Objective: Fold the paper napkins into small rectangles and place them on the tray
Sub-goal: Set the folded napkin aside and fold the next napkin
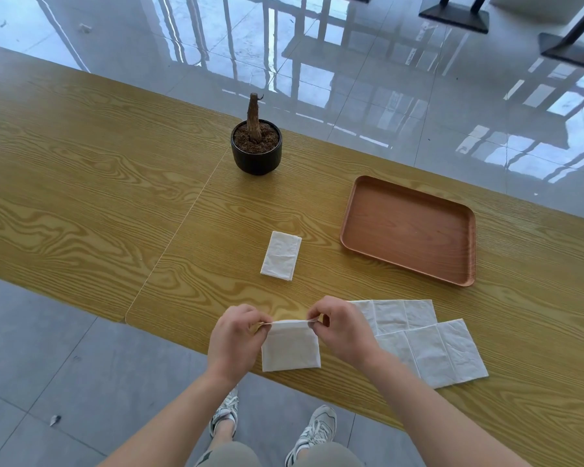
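Note:
A white paper napkin, folded over, hangs above the near table edge. My left hand pinches its top left corner and my right hand pinches its top right corner. A small folded napkin rectangle lies on the table beyond my hands. Two unfolded napkins lie to the right, one partly under the other. The brown wooden tray sits at the far right with nothing in it.
A black pot with a bare stem stands at the table's far edge, left of the tray. The wooden table stretches left. Glossy floor lies beyond, and black furniture bases stand at the top right.

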A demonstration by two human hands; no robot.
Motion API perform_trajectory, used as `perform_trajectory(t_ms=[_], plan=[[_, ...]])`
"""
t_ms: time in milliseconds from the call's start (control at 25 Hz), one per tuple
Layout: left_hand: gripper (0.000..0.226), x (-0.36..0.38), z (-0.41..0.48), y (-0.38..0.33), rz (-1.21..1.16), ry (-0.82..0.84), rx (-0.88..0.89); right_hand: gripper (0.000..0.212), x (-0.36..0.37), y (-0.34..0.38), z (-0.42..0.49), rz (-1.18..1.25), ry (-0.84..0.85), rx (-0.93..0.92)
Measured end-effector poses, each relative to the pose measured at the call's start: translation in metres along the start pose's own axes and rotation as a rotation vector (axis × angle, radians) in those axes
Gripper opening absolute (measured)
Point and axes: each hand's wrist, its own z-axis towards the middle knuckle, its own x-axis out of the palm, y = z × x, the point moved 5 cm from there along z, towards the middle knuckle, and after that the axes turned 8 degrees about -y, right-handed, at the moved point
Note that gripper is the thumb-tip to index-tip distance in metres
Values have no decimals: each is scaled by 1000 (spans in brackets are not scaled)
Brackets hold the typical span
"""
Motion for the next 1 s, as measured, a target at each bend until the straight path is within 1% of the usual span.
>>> perform_trajectory(t_ms=[200,320,440,600,760,840,880,960,1000], plan=[[30,-1,-23,-5,95,-3,250,8,1,4,-25,-153,-14,-84],[31,3,-32,-5,178,35,331,10,7,7,-41,-242,-8,-138],[26,8,-37,-6,224,91,394,11,14,7,-49,-282,15,-160],[13,12,-41,-3,280,128,508,14,20,2,-52,-315,51,-173],[10,16,-49,2,347,192,569,17,24,-7,-54,-348,88,-159],[10,16,-51,2,348,187,562,24,24,-9,-55,-340,93,-146],[11,15,-52,1,343,175,547,28,22,-7,-55,-325,65,-145],[22,17,-53,0,351,157,527,35,19,-2,-55,-295,-34,-198],[31,20,-54,0,373,168,531,40,21,1,-56,-299,-62,-246]])
